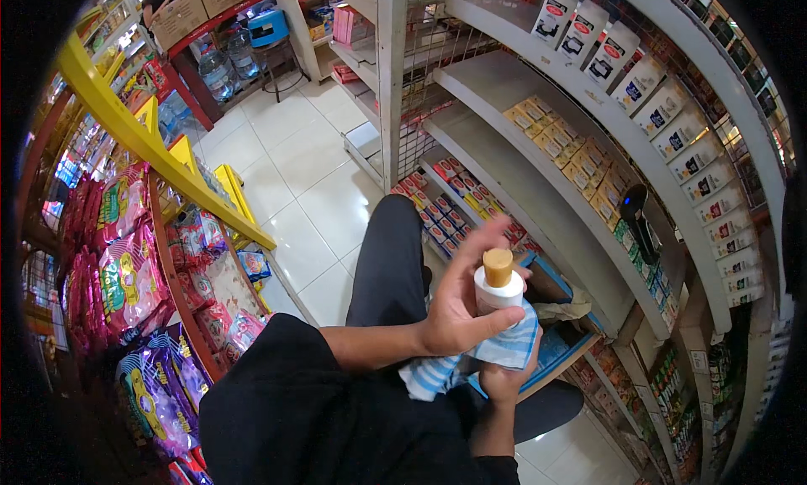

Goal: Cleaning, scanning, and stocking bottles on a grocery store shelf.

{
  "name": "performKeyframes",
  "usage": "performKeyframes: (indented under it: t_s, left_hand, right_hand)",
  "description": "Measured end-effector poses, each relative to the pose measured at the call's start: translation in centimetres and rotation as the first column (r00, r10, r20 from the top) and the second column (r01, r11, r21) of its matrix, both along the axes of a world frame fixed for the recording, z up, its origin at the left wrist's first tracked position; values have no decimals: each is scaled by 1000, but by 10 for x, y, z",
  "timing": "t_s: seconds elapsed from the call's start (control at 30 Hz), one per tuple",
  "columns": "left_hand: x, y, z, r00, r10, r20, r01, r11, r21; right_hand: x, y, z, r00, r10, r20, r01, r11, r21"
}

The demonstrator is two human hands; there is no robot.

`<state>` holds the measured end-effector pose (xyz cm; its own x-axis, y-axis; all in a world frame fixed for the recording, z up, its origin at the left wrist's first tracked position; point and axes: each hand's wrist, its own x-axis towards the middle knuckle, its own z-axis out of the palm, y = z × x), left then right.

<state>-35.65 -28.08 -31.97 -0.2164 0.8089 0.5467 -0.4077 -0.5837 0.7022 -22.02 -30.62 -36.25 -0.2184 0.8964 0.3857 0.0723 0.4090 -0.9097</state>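
Observation:
A white plastic bottle (498,294) with a gold cap stands upright before my chest, its cap towards me. My left hand (451,311) is around its upper part, thumb across the front; the fingers behind are blurred. Below it, my right hand (509,374) grips a blue-and-white striped cloth (507,343) wrapped about the bottle's lower end, which is hidden. One end of the cloth hangs to the left over my lap. Just beyond my right hand lies an open blue cardboard box (558,352), partly covered by my arm and the cloth.
Metal shelves (536,163) on the right hold shampoo bottles (637,85), small yellow boxes (567,148) and a black handheld device (640,223). Packets (129,267) fill the left rack beside a yellow rail (164,163). Behind, a stool (271,53) stands on the tiled floor (299,144).

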Motion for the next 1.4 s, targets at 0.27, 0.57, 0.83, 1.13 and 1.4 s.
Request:
performKeyframes:
  t_s: [0.27, 0.57, 0.83, 1.13, 1.4]
  left_hand:
    - [19, 3, -22, 900, -429, 77, 410, 893, 186]
    - [14, 8, -11, 774, -444, 452, 489, 872, 19]
    - [33, -5, -26, 851, -276, 447, 334, 941, -55]
    - [27, -13, -39, 958, -203, -205, 206, 979, -7]
    - [49, -22, -54, 846, -88, -526, 158, 983, 90]
  right_hand:
    - [7, 8, -25, 937, -163, -308, 125, 982, -141]
    - [15, 13, -13, 843, -377, 385, 230, 898, 375]
    - [3, 21, 5, 863, -490, -126, 504, 855, 125]
    - [15, 10, -38, 979, -198, -53, 198, 980, -10]
    - [25, 40, 14, 846, -127, -517, 89, 991, -98]
